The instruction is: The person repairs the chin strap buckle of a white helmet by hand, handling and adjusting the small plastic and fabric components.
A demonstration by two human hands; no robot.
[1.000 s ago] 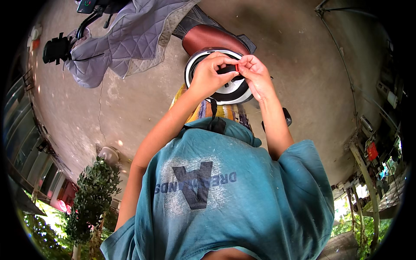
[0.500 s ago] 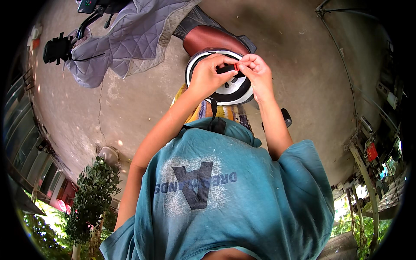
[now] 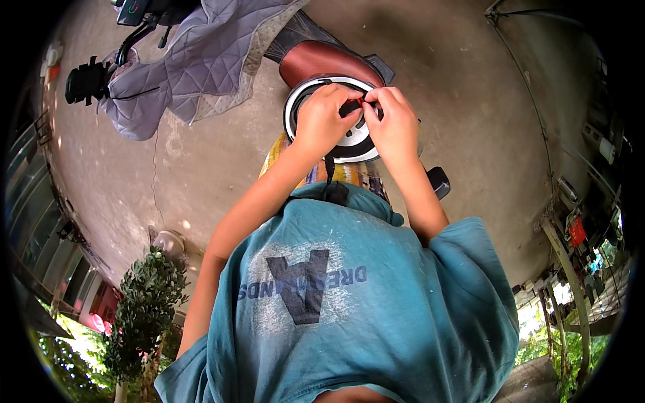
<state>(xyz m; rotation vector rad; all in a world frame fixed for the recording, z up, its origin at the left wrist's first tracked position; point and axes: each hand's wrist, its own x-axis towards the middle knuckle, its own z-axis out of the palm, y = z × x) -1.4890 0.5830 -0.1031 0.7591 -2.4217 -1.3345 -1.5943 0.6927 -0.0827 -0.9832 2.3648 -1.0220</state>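
Observation:
An upturned helmet (image 3: pixel 353 154) with a white foam lining and black padding rests on my lap, over patterned yellow and purple cloth. Above its hollow, my left hand (image 3: pixel 320 122) is closed on a black chin strap (image 3: pixel 349 107). My right hand (image 3: pixel 394 126) pinches close beside it at a small red buckle (image 3: pixel 361 101) on the strap, fingertips nearly meeting the left ones. The fingers partly cover the buckle, so whether it is fastened cannot be made out. Another black strap (image 3: pixel 329 169) hangs over the helmet's near edge.
Just beyond the helmet is a scooter's reddish-brown seat (image 3: pixel 326 62). A grey quilted cover (image 3: pixel 191 70) drapes from the handlebar (image 3: pixel 138 37) at upper left. A black rounded part (image 3: pixel 439 183) sticks out right of my forearm. At lower left stands a leafy plant (image 3: pixel 144 309) on the concrete floor (image 3: pixel 208 154).
My right hand has turned inward and its fingers have curled over the red buckle, hiding more of it. My left hand stays on the strap, almost unmoved.

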